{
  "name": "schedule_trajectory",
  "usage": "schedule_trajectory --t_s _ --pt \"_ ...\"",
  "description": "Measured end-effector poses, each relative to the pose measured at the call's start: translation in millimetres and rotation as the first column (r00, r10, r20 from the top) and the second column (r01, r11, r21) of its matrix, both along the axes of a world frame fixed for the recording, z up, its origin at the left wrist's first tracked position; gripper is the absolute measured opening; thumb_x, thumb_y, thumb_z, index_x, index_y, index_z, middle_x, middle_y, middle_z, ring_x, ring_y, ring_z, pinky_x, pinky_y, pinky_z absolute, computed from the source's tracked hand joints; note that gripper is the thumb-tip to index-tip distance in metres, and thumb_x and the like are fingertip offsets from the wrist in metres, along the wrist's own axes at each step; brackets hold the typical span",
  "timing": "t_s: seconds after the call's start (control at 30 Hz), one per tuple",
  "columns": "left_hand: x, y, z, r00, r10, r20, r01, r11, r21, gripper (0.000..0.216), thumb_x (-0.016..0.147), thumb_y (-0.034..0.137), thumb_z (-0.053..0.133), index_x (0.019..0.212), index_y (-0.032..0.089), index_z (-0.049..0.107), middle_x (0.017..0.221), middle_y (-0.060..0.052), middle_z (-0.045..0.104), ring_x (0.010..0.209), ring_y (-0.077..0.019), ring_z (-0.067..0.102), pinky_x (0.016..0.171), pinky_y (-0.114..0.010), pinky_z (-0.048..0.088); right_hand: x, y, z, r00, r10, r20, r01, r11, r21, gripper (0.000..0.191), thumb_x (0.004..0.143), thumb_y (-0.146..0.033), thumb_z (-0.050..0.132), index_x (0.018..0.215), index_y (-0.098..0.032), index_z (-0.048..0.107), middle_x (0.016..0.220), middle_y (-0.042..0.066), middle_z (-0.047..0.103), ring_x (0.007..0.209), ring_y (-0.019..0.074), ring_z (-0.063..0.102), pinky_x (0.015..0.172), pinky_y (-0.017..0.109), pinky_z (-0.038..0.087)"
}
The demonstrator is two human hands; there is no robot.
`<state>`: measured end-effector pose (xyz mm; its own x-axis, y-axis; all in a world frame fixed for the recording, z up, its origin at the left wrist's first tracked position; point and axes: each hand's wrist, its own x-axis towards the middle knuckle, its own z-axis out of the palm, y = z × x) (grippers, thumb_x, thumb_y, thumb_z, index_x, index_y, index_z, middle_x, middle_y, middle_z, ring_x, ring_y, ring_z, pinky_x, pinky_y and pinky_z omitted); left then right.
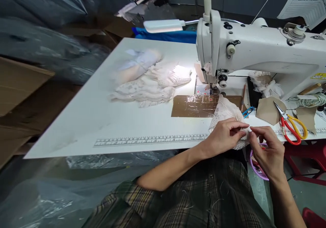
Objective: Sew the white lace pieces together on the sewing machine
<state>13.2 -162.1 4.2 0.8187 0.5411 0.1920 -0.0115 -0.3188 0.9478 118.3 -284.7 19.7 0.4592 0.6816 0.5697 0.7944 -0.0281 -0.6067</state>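
Both my hands are at the table's front edge, in front of the sewing machine point(254, 46). My left hand point(225, 134) pinches the edge of a piece of cream lace fabric point(225, 110). Close beside it, my right hand point(268, 146) pinches the same fabric with thumb and forefinger. The lace spreads up the table toward the needle and hangs down below my fingers. Whether a small white piece at my fingertips is separate from the lace, I cannot tell. More cream lace pieces point(152, 88) lie in a loose pile left of the machine.
Red and yellow handled scissors point(290, 122) lie to the right on the table point(84, 119). A blue clip-like tool point(248, 112) and a pencil point(243, 97) are near the lace. Below the edge hangs or stands a purple basket point(257, 172). A lamp point(164, 25) reaches over the back.
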Motion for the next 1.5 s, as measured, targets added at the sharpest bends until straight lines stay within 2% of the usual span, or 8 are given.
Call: schedule_trajectory --t_s 0.2,0.5,0.8,1.07,1.27,1.37,1.43,1.5 --pt "1.3 -0.6 -2.2 0.998 0.064 0.026 -0.069 0.951 0.302 0.026 0.083 0.003 0.06 0.104 0.012 0.071 0.086 -0.004 0.068 0.07 -0.0099 0.064 0.061 -0.018 0.055 -3.8 4.6 -5.9 0.997 0.065 0.051 -0.063 0.997 -0.046 0.01 0.088 -0.014 0.062 0.096 -0.017 0.066 0.08 0.001 0.069 0.07 0.0097 0.063 0.062 0.021 0.051" --pt "3.3 -6.7 -4.0 0.997 0.079 -0.027 -0.039 0.733 0.679 0.029 0.09 0.004 0.045 0.116 0.01 0.056 0.092 -0.007 0.066 0.082 -0.0166 0.067 0.071 -0.028 0.061 -5.5 7.9 -1.5 0.966 -0.072 0.248 0.108 0.985 -0.135 0.011 0.09 -0.018 0.057 0.085 -0.016 0.066 0.073 -0.001 0.068 0.056 0.0077 0.06 0.053 0.019 0.044" --pt "1.4 -8.9 0.1 0.994 0.055 -0.092 0.036 0.64 0.768 0.033 0.09 0.004 0.041 0.121 0.005 0.051 0.091 -0.008 0.064 0.074 -0.0161 0.066 0.066 -0.026 0.059 2.5 14.6 3.8 0.917 -0.074 0.391 0.174 0.958 -0.228 0.018 0.088 -0.019 0.051 0.07 -0.017 0.056 0.064 -0.001 0.059 0.053 0.0109 0.055 0.046 0.023 0.032" --pt "-3.7 12.4 -1.9 0.955 0.128 -0.269 0.123 0.652 0.748 0.009 0.088 0.018 0.055 0.092 0.014 0.063 0.078 -0.003 0.07 0.068 -0.0172 0.068 0.056 -0.023 0.048 1.8 26.5 -13.4 0.971 -0.027 0.239 0.027 1.0 0.002 0.011 0.08 -0.011 0.054 0.072 -0.018 0.053 0.063 -0.004 0.055 0.051 0.0057 0.051 0.051 0.016 0.041" --pt "-1.9 19.2 -11.2 0.963 0.092 -0.255 0.131 0.666 0.734 0.019 0.094 0.029 0.055 0.084 0.015 0.061 0.064 0.0 0.065 0.059 -0.0141 0.063 0.053 -0.022 0.039 22.7 14.4 -6.8 0.99 0.126 -0.056 -0.135 0.974 -0.183 0.01 0.088 -0.026 0.057 0.086 -0.018 0.063 0.07 -0.001 0.063 0.053 0.0084 0.057 0.051 0.019 0.047" --pt "-1.8 19.7 -10.2 0.96 0.087 -0.264 0.131 0.696 0.706 0.023 0.095 0.033 0.055 0.084 0.015 0.061 0.062 0.001 0.063 0.056 -0.013 0.06 0.052 -0.023 0.036 62.8 -13.1 0.5 0.993 -0.108 0.046 0.114 0.976 -0.185 0.026 0.089 -0.039 0.055 0.099 -0.017 0.065 0.085 0.007 0.068 0.068 0.0154 0.063 0.062 0.029 0.054" --pt "-1.4 20.1 -7.0 0.952 0.084 -0.294 0.145 0.723 0.676 0.024 0.095 0.035 0.055 0.084 0.015 0.061 0.062 0.001 0.063 0.055 -0.0123 0.058 0.053 -0.022 0.037 93.5 -35.8 1.6 0.919 -0.32 0.229 0.366 0.909 -0.198 0.038 0.088 -0.047 0.053 0.104 -0.015 0.067 0.093 0.013 0.069 0.075 0.0213 0.065 0.067 0.036 0.054" --pt "-0.6 20.8 -2.5 0.939 0.076 -0.336 0.17 0.745 0.644 0.023 0.095 0.035 0.056 0.085 0.015 0.061 0.063 0.001 0.063 0.056 -0.0125 0.059 0.055 -0.022 0.039 119.3 -55.8 -1.4 0.876 -0.318 0.362 0.439 0.836 -0.329 0.047 0.089 -0.055 0.051 0.108 -0.016 0.069 0.095 0.017 0.069 0.082 0.0261 0.065 0.067 0.039 0.052"
